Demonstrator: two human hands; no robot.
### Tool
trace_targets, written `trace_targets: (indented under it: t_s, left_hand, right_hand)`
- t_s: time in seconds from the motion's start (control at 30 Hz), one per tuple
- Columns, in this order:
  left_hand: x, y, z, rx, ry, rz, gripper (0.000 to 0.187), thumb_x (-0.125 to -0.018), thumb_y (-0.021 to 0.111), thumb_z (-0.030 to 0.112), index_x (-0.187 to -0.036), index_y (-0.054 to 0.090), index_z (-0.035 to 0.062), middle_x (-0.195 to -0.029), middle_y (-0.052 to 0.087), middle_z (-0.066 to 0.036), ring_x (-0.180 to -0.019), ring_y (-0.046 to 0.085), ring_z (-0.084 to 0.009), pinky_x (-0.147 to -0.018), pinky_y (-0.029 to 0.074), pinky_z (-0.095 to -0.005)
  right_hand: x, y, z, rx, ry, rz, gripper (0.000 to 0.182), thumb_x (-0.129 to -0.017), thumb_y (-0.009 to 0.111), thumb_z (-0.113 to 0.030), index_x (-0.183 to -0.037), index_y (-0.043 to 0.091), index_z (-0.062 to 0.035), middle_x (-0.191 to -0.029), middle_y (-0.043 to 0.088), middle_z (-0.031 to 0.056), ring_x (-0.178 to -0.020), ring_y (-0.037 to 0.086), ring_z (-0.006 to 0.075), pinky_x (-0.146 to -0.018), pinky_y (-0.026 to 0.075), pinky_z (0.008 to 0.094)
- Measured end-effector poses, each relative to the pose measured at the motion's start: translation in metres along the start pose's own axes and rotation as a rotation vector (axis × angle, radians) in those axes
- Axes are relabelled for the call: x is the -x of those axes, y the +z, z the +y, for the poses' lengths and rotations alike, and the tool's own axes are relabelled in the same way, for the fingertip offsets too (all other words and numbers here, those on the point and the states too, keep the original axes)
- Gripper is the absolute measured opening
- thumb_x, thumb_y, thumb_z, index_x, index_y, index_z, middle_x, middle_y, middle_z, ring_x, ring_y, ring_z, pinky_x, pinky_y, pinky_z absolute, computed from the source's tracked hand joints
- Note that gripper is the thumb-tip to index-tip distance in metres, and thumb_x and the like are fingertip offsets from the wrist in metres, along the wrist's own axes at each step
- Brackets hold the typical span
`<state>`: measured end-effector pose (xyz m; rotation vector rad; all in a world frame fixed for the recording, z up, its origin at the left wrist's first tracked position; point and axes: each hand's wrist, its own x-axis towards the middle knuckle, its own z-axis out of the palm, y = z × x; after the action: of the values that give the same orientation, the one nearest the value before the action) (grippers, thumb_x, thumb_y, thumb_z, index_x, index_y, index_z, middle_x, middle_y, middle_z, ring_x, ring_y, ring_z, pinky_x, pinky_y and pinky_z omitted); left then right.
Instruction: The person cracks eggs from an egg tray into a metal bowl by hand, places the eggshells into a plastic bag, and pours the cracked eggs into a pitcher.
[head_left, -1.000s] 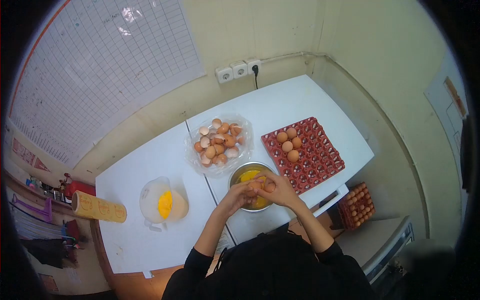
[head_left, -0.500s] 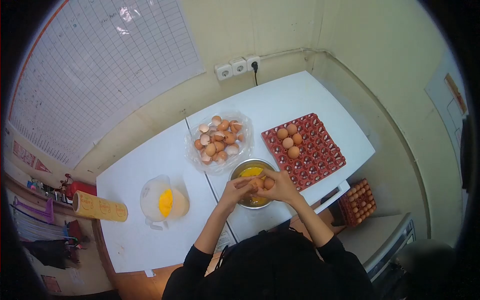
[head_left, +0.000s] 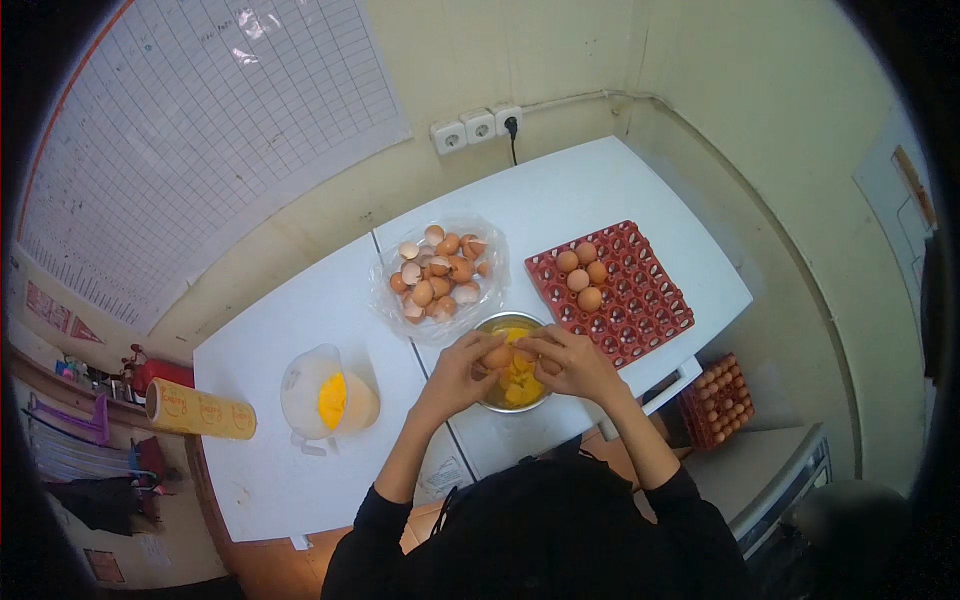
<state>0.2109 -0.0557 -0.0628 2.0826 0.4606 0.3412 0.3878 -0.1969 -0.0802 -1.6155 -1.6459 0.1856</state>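
Observation:
Over the metal bowl [head_left: 537,397], my left hand [head_left: 456,378] is closed on a brown eggshell half [head_left: 496,356]. Opposite it, my right hand [head_left: 586,372] grips the other eggshell half [head_left: 524,354], mostly covered by the fingers. A rounded brown shape, seemingly another egg [head_left: 548,367], shows under the right fingers. Yellow yolks and clear egg white [head_left: 520,383] lie in the bowl below. Just behind the bowl, a clear plastic bag [head_left: 385,300] holds many broken eggshells [head_left: 438,276]. To the right, a red egg tray [head_left: 640,300] carries several whole eggs [head_left: 578,280] at its left side.
A plastic measuring jug [head_left: 305,385] with yellow contents stands left on the white tabletop [head_left: 260,480]. Beyond it lies a yellow roll [head_left: 205,410]. Another tray of eggs [head_left: 718,402] sits lower, right of the table. Wall sockets [head_left: 478,126] hold a black plug.
My hands have drawn apart, and the egg between them is now split into halves. More yolk shows in the bowl.

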Motion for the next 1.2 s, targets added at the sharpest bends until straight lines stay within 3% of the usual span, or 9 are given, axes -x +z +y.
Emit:
trace_targets:
  t_s: [0.13, 0.33, 0.53, 0.7, 0.77, 0.8, 1.0, 1.1, 1.2]
  left_hand:
    - [0.004, -0.009, 0.037, -0.198, 0.211, 0.089, 0.06, -0.074, 0.065, -0.001, -0.131, 0.049, 0.0087, -0.114, 0.055, -0.015, -0.099, 0.059, -0.0363, -0.083, 0.051, -0.0384]
    - [0.0, 0.012, -0.003, -0.16, 0.118, 0.035, 0.069, -0.073, 0.067, -0.004, -0.136, 0.047, 0.0129, -0.109, 0.056, -0.016, -0.096, 0.059, -0.0351, -0.083, 0.049, -0.0385]
    - [0.002, -0.001, 0.03, -0.136, 0.158, 0.081, 0.073, -0.072, 0.067, -0.004, -0.139, 0.045, 0.0135, -0.103, 0.054, -0.015, -0.094, 0.058, -0.0323, -0.083, 0.048, -0.0357]
    - [-0.002, 0.015, -0.018, -0.095, 0.141, 0.082, 0.07, -0.07, 0.068, -0.004, -0.136, 0.049, 0.012, -0.099, 0.053, -0.013, -0.091, 0.057, -0.0302, -0.081, 0.048, -0.0335]
    - [-0.001, 0.007, -0.021, -0.076, -0.012, 0.095, 0.068, -0.07, 0.063, -0.004, -0.134, 0.05, 0.0147, -0.109, 0.052, -0.019, -0.111, 0.052, -0.0376, -0.089, 0.045, -0.0401]
    - [-0.008, 0.004, -0.036, -0.085, 0.102, 0.24, 0.063, -0.072, 0.064, -0.002, -0.132, 0.051, 0.0098, -0.111, 0.053, -0.019, -0.111, 0.052, -0.0383, -0.092, 0.044, -0.0405]
    - [-0.059, -0.054, -0.026, -0.373, 0.141, 0.488, 0.061, -0.077, 0.062, 0.003, -0.135, 0.046, 0.0051, -0.134, 0.043, -0.025, -0.124, 0.044, -0.0429, -0.101, 0.039, -0.0451]
    - [-0.074, -0.058, -0.042, -0.424, 0.118, 0.439, 0.063, -0.077, 0.062, 0.005, -0.138, 0.044, 0.0063, -0.14, 0.037, -0.028, -0.129, 0.04, -0.0439, -0.103, 0.037, -0.0461]
    - [-0.086, -0.041, -0.045, -0.387, 0.153, 0.412, 0.056, -0.075, 0.064, 0.006, -0.13, 0.051, 0.0058, -0.13, 0.045, -0.024, -0.12, 0.047, -0.042, -0.099, 0.04, -0.0459]
  right_hand:
    - [-0.002, -0.009, -0.018, 0.111, -0.047, 0.048, 0.045, -0.071, 0.069, -0.006, -0.115, 0.065, -0.0153, -0.104, 0.063, 0.0074, -0.075, 0.067, 0.0236, -0.065, 0.057, 0.0313]
    - [0.01, 0.012, -0.004, 0.077, 0.187, -0.052, 0.044, -0.071, 0.068, -0.004, -0.113, 0.065, -0.0148, -0.101, 0.063, 0.0095, -0.078, 0.067, 0.0253, -0.067, 0.057, 0.0335]
    - [0.002, -0.001, -0.026, -0.015, 0.064, 0.241, 0.041, -0.07, 0.067, -0.004, -0.11, 0.065, -0.0092, -0.097, 0.063, 0.0124, -0.08, 0.066, 0.0287, -0.069, 0.056, 0.0353]
    - [0.011, 0.027, 0.0, -0.063, 0.255, 0.077, 0.036, -0.072, 0.067, -0.007, -0.108, 0.066, -0.0067, -0.094, 0.066, 0.0146, -0.083, 0.066, 0.0324, -0.075, 0.054, 0.038]
    - [-0.006, 0.032, -0.001, -0.075, 0.217, 0.149, 0.035, -0.073, 0.068, -0.01, -0.107, 0.066, -0.0059, -0.091, 0.067, 0.015, -0.083, 0.065, 0.0325, -0.075, 0.053, 0.038]
    - [-0.021, 0.034, 0.0, -0.088, 0.206, 0.181, 0.035, -0.074, 0.067, -0.011, -0.109, 0.066, -0.0063, -0.092, 0.067, 0.0153, -0.083, 0.065, 0.0324, -0.075, 0.053, 0.0376]
    - [-0.106, 0.054, 0.018, -0.159, 0.156, 0.268, 0.047, -0.078, 0.065, -0.015, -0.125, 0.06, -0.0137, -0.107, 0.063, 0.0206, -0.097, 0.062, 0.0342, -0.083, 0.051, 0.039]
    - [-0.101, 0.058, 0.026, -0.158, 0.119, 0.368, 0.05, -0.078, 0.065, -0.015, -0.128, 0.059, -0.015, -0.113, 0.061, 0.0204, -0.102, 0.06, 0.0346, -0.087, 0.049, 0.0401]
    - [-0.069, 0.029, 0.021, -0.178, 0.279, 0.321, 0.048, -0.076, 0.066, -0.013, -0.124, 0.061, -0.0131, -0.112, 0.062, 0.0185, -0.102, 0.06, 0.0327, -0.089, 0.048, 0.0385]
